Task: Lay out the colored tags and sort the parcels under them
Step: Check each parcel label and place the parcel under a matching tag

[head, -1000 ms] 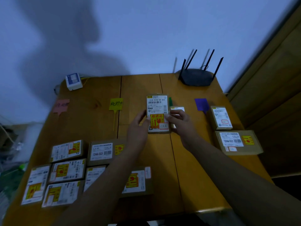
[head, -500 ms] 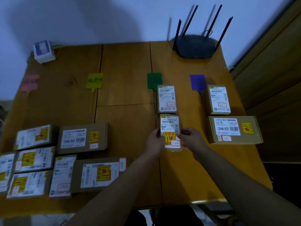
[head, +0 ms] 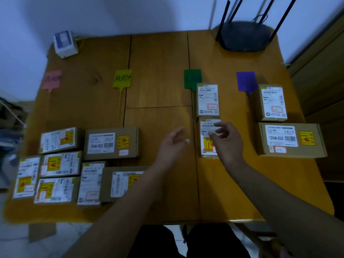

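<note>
Both hands hovered with fingers spread, holding nothing: the left hand (head: 172, 144) over bare table (head: 158, 90), the right hand (head: 228, 141) above the second parcel (head: 207, 135) lying below the green tag (head: 192, 78)

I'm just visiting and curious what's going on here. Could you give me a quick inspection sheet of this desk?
Surface: wooden table, seams between its panels.
Job's things: pink tag, yellow tag, green tag, purple tag in a row; two parcels below the green tag, two below the purple tag; unsorted parcels at the near left.
Clutter: router and small white box at the far edge.
Hands: left hand open over bare wood; right hand open above the nearer green-column parcel.
Cables: a wire behind the router, unclear.
Surroundings: pale wall, wooden cabinet at the right.
</note>
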The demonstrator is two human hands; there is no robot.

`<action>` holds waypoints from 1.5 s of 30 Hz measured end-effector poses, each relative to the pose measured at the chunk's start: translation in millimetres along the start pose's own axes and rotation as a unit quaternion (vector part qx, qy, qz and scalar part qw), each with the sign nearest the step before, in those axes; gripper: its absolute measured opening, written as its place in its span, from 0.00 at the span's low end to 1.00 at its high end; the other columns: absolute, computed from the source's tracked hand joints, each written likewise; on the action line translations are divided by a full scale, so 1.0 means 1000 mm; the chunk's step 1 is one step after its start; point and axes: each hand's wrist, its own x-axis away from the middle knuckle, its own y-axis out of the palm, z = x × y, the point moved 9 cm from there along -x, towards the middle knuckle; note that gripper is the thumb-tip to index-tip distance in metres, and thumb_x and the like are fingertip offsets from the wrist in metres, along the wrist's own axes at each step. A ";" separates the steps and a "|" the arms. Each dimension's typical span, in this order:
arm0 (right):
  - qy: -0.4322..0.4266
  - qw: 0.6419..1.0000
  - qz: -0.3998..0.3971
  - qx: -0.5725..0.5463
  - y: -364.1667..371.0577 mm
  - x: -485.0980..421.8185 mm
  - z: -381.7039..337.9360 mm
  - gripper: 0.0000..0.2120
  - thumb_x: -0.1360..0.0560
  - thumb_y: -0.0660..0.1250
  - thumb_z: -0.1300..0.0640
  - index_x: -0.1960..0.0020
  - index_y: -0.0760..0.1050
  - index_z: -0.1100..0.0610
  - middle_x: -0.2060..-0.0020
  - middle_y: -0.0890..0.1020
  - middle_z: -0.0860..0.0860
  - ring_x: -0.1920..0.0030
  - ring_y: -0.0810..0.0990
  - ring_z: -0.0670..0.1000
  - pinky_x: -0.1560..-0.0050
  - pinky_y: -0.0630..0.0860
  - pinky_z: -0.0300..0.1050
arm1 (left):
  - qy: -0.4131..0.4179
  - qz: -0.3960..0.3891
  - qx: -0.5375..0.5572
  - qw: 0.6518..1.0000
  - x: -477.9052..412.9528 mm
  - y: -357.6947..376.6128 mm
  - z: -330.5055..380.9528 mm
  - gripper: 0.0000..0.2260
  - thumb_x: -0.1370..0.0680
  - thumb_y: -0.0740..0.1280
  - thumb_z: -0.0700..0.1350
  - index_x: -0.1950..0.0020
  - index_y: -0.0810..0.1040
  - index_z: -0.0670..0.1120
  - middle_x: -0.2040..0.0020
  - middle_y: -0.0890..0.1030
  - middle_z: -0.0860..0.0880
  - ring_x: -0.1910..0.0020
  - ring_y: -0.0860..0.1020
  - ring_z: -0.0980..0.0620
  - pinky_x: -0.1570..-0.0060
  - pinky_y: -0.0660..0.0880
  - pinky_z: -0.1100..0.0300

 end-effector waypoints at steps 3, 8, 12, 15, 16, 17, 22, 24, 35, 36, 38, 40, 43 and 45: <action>-0.020 0.996 -0.081 -0.035 0.049 0.023 -0.033 0.11 0.23 0.75 0.56 0.41 0.81 0.51 0.56 0.81 0.47 0.56 0.79 0.46 0.55 0.75 0.39 | 0.037 -0.064 -0.063 0.995 0.022 -0.050 0.005 0.25 0.20 0.72 0.44 0.24 0.73 0.56 0.33 0.79 0.56 0.33 0.77 0.55 0.38 0.78 0.55; 0.004 0.976 -0.215 0.008 0.137 0.070 -0.054 0.12 0.22 0.74 0.53 0.40 0.82 0.54 0.55 0.81 0.52 0.55 0.79 0.51 0.51 0.77 0.52 | 0.103 -0.176 -0.425 0.882 0.058 -0.128 -0.024 0.46 0.31 0.74 0.68 0.18 0.56 0.63 0.23 0.68 0.53 0.24 0.65 0.49 0.26 0.66 0.44; 0.036 0.977 -0.209 0.032 0.170 0.095 -0.050 0.13 0.20 0.72 0.47 0.39 0.82 0.52 0.51 0.82 0.53 0.55 0.80 0.51 0.58 0.73 0.44 | 0.171 -0.211 -0.628 0.730 0.076 -0.157 -0.067 0.64 0.39 0.72 0.76 0.16 0.37 0.55 0.16 0.51 0.50 0.17 0.46 0.44 0.21 0.40 0.35; 0.053 0.977 -0.204 0.038 0.175 0.107 -0.045 0.15 0.20 0.70 0.44 0.38 0.82 0.51 0.47 0.84 0.51 0.49 0.83 0.53 0.53 0.77 0.47 | 0.181 -0.213 -0.634 0.721 0.080 -0.156 -0.087 0.67 0.38 0.77 0.71 0.16 0.34 0.53 0.17 0.52 0.46 0.17 0.46 0.43 0.23 0.38 0.31; 0.058 0.977 -0.201 0.038 0.173 0.109 -0.042 0.15 0.19 0.69 0.44 0.37 0.82 0.50 0.45 0.84 0.51 0.46 0.83 0.52 0.52 0.77 0.48 | 0.188 -0.202 -0.635 0.722 0.081 -0.154 -0.088 0.66 0.37 0.78 0.68 0.16 0.35 0.51 0.17 0.54 0.44 0.17 0.48 0.43 0.23 0.38 0.31; 0.062 0.977 -0.200 0.038 0.171 0.111 -0.041 0.15 0.19 0.69 0.44 0.37 0.81 0.50 0.43 0.84 0.51 0.45 0.82 0.51 0.52 0.77 0.47 | 0.197 -0.189 -0.633 0.725 0.081 -0.153 -0.086 0.64 0.35 0.78 0.66 0.16 0.37 0.50 0.18 0.56 0.44 0.17 0.50 0.43 0.22 0.38 0.33; 0.070 0.967 -0.243 0.035 0.153 0.120 -0.051 0.20 0.21 0.72 0.43 0.32 0.80 0.49 0.37 0.83 0.51 0.40 0.83 0.51 0.50 0.77 0.45 | 0.259 -0.193 -0.561 0.762 0.091 -0.147 -0.057 0.54 0.34 0.77 0.59 0.16 0.50 0.51 0.19 0.60 0.47 0.18 0.53 0.45 0.20 0.37 0.39; 0.078 0.951 -0.297 0.024 0.145 0.126 -0.061 0.20 0.22 0.73 0.43 0.32 0.80 0.48 0.39 0.85 0.52 0.42 0.85 0.53 0.49 0.80 0.46 | 0.303 -0.199 -0.558 0.747 0.098 -0.151 -0.027 0.54 0.35 0.78 0.58 0.16 0.52 0.53 0.19 0.61 0.48 0.18 0.53 0.46 0.20 0.36 0.41; 0.001 0.928 -0.259 -0.268 0.113 0.126 -0.185 0.24 0.24 0.77 0.48 0.30 0.76 0.44 0.40 0.87 0.52 0.40 0.87 0.55 0.39 0.81 0.58 | 0.347 0.045 -0.253 0.902 0.097 -0.263 0.170 0.32 0.19 0.70 0.42 0.18 0.63 0.56 0.19 0.64 0.49 0.20 0.62 0.48 0.23 0.64 0.43; -0.008 0.922 -0.255 -0.290 0.112 0.126 -0.197 0.26 0.24 0.77 0.48 0.27 0.75 0.46 0.38 0.86 0.52 0.39 0.86 0.55 0.39 0.80 0.57 | 0.279 0.018 -0.121 0.953 0.093 -0.264 0.166 0.30 0.18 0.69 0.47 0.18 0.62 0.58 0.20 0.66 0.49 0.22 0.66 0.47 0.25 0.68 0.43; -0.025 0.913 -0.252 -0.319 0.111 0.126 -0.219 0.30 0.24 0.77 0.49 0.24 0.72 0.49 0.34 0.85 0.54 0.36 0.85 0.57 0.40 0.81 0.56 | 0.164 -0.033 0.066 0.984 0.090 -0.255 0.154 0.27 0.18 0.66 0.58 0.19 0.64 0.61 0.25 0.73 0.52 0.27 0.74 0.43 0.33 0.75 0.42; -0.038 0.909 -0.250 -0.333 0.107 0.126 -0.236 0.31 0.24 0.78 0.49 0.24 0.72 0.48 0.35 0.85 0.54 0.36 0.85 0.57 0.42 0.81 0.53 | 0.175 -0.070 0.113 0.976 0.098 -0.243 0.158 0.26 0.19 0.64 0.61 0.22 0.69 0.60 0.29 0.79 0.51 0.33 0.80 0.42 0.40 0.80 0.44; -0.062 0.908 -0.250 -0.329 0.098 0.126 -0.253 0.30 0.23 0.77 0.51 0.24 0.71 0.48 0.38 0.87 0.54 0.37 0.86 0.55 0.46 0.82 0.49 | 0.235 -0.069 0.125 0.961 0.107 -0.235 0.172 0.23 0.18 0.66 0.56 0.23 0.71 0.57 0.31 0.81 0.50 0.35 0.83 0.45 0.40 0.81 0.42; -0.070 0.907 -0.255 -0.328 0.092 0.126 -0.260 0.30 0.22 0.75 0.53 0.22 0.70 0.49 0.38 0.87 0.54 0.37 0.86 0.55 0.47 0.83 0.48 | 0.246 -0.063 0.143 0.957 0.109 -0.234 0.177 0.22 0.17 0.66 0.54 0.22 0.71 0.57 0.30 0.81 0.50 0.35 0.82 0.45 0.38 0.80 0.41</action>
